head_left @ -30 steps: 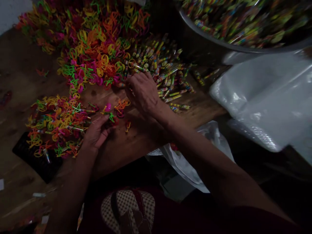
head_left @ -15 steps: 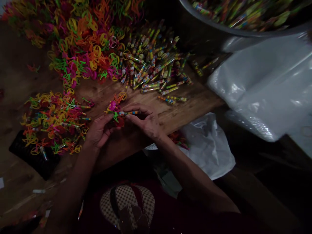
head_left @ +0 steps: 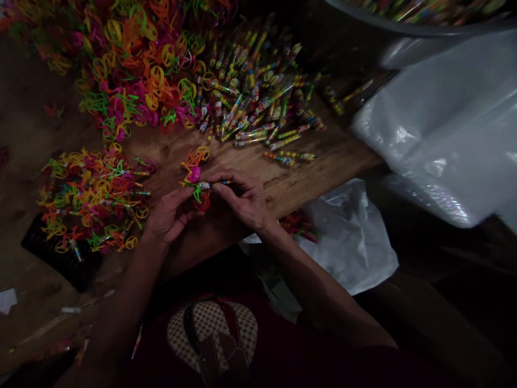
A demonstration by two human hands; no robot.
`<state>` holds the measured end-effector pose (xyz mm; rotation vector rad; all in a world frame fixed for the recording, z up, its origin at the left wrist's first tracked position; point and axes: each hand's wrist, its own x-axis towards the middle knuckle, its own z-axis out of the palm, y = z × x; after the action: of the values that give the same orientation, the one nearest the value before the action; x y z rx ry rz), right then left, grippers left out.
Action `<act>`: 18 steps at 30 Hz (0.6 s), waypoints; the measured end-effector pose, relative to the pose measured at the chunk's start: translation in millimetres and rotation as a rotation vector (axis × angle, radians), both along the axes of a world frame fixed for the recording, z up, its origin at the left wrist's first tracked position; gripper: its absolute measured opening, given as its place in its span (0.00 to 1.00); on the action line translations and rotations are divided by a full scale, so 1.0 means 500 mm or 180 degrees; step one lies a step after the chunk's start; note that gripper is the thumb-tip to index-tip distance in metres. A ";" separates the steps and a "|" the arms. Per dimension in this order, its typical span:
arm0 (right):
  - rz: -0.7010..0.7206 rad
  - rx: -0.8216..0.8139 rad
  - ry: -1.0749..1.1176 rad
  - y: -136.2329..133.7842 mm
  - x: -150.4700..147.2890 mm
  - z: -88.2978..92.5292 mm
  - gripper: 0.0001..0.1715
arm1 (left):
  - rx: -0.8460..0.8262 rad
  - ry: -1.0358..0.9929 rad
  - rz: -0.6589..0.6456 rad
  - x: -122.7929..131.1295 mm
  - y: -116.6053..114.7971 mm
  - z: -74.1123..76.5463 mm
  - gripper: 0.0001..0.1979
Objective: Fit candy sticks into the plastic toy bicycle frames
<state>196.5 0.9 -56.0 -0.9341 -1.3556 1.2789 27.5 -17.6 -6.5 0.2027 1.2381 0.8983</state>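
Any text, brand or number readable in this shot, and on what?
No text is readable.
Printed stick in right hand: print blurred.
Green plastic piece in left hand: no print seen.
Pile of printed sticks: too small.
Shirt patch: checks only.

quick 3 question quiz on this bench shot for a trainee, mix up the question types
1. True or false: the left hand and the right hand both have their fingertips on one striped stick.
2. Which lies on the table just left of the left hand? A: a small heap of coloured rings. B: a pair of scissors. C: a cardboard box.
3. In a few words: what surface do the loose sticks beyond the hands lie on?

Key
1. True.
2. A.
3. The wooden table.
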 end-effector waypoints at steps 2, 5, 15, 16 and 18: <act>-0.0071 0.0109 -0.0037 -0.002 -0.003 0.001 0.12 | 0.0010 -0.0025 0.0042 0.002 0.000 -0.001 0.03; -0.0078 0.0150 -0.0048 -0.006 -0.008 -0.004 0.12 | -0.0002 -0.0027 0.0055 0.003 0.000 -0.005 0.04; 0.0111 0.0206 -0.0470 -0.026 -0.002 -0.020 0.15 | -0.0101 0.0133 -0.0134 0.002 -0.008 -0.007 0.01; 0.0116 0.0276 -0.0567 -0.025 0.001 -0.017 0.14 | -0.0106 0.0138 -0.0143 0.002 -0.008 -0.007 0.01; 0.0145 0.0433 -0.0721 -0.023 0.006 -0.011 0.14 | -0.0133 0.0121 -0.0118 0.003 -0.007 -0.007 0.01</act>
<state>199.4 -10.8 -61.4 -0.9797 -1.6272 1.1241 28.8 -21.1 -9.8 0.2096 1.2835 0.8391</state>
